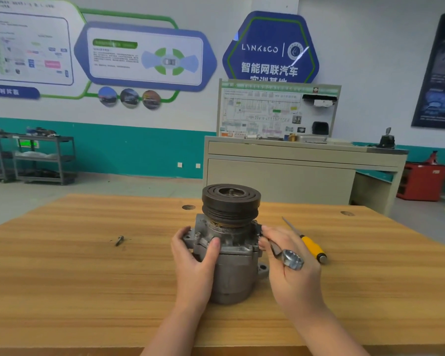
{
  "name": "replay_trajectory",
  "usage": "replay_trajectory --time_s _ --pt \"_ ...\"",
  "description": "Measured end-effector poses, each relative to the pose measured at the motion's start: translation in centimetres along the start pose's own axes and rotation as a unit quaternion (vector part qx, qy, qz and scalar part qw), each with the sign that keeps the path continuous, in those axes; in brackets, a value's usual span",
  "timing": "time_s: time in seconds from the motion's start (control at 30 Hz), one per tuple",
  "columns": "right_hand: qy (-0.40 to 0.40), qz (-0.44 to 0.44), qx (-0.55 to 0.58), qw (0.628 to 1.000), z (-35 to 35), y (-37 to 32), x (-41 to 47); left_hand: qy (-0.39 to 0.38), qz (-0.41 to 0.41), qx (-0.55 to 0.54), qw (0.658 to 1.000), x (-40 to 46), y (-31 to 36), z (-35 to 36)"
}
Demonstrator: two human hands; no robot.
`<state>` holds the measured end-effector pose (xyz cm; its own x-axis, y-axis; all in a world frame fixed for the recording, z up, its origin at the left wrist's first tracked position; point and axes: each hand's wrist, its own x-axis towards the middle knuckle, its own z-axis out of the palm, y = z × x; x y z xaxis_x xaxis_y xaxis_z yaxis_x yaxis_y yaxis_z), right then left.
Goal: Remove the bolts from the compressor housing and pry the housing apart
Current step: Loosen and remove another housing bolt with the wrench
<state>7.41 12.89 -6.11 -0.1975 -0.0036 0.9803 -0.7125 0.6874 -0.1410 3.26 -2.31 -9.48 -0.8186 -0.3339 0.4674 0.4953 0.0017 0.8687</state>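
On the wooden worktop [62,265] one bolt [119,240] lies loose; left hand [194,263] grips the unsplit compressor housing [231,253], right hand [290,268] holds a wrench [290,259], more bolts apparently remain.

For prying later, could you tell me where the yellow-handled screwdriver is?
The yellow-handled screwdriver lies on the wooden table, just beyond the right hand, right of the grey compressor.

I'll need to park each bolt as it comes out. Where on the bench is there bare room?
Bare wood lies left of the compressor, between the left hand and the loose bolt, and along the near edge of the table. It is crowded on the right: right hand, wrench, yellow screwdriver.
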Motion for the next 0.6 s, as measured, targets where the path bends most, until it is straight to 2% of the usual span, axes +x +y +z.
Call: replay_trajectory --time_s 0.23,0.6 --pt "-0.043 -0.011 -0.035 0.998 0.8 -1.0 0.0 0.000 -0.010 -0.004 1.000 0.0 0.0 0.0" --pt "0.006 0.067 -0.057 0.996 2.6 -3.0 -0.6 -0.003 -0.038 -0.037 0.999 -0.1 0.6 0.1"
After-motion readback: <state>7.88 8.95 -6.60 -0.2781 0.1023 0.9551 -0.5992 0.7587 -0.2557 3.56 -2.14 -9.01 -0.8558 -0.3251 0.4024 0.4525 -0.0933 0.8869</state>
